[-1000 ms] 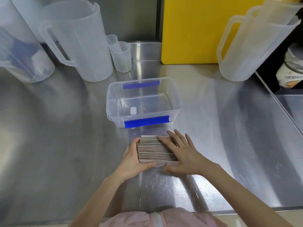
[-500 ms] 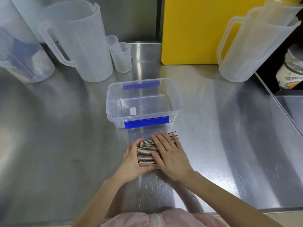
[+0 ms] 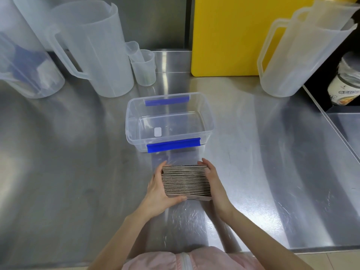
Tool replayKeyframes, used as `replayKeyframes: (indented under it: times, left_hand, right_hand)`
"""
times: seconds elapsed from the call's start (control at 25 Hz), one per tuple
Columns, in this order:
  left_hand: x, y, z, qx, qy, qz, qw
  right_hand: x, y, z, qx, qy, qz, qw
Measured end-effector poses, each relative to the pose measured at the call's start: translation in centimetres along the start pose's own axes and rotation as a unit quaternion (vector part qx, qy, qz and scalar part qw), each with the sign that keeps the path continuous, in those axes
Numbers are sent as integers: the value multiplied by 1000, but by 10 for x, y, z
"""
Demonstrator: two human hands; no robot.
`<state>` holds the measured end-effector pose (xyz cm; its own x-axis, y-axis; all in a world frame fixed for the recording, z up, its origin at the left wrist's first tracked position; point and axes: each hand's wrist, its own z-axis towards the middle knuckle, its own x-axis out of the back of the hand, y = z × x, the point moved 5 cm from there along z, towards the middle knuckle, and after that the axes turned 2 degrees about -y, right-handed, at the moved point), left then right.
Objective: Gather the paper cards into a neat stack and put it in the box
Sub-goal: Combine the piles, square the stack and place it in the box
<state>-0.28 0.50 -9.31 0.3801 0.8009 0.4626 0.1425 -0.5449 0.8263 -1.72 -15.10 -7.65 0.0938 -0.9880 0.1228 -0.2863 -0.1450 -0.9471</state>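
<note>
Head view: card stack [image 3: 186,181] clamped betw. left hand [image 3: 157,193] & right hand [image 3: 215,184]; box [image 3: 169,121] just beyond, long axes parallel.

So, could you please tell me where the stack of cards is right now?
The brown corrugated card stack sits low in the head view, pressed between the left hand and right hand, just before the clear blue-clipped plastic box.

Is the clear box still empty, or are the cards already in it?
Empty. The clear box has no lid and shows only its bare floor; the cards are outside, pressed between the left hand and right hand.
</note>
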Motion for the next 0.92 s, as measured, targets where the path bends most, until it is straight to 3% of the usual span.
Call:
replayKeyframes:
  times: [0.08, 0.2, 0.28, 0.56, 0.92]
  left_hand:
    - [0, 0, 0, 7, 4, -8, 1000]
    - [2, 0, 0, 3, 4, -4, 1000]
    - [1, 0, 1, 1, -8, 12, 1000]
    - [6, 2, 1, -15, 12, 46, 999]
    - [8, 2, 5, -26, 14, 122, 992]
  right_hand:
    - [6, 0, -2, -8, -63, -6, 998]
    - [14, 9, -10, 17, -148, -154, 977]
    - [19, 13, -9, 38, -135, -205, 969]
    - [18, 11, 6, 48, -51, -216, 974]
    - [16, 9, 10, 80, -57, -330, 939]
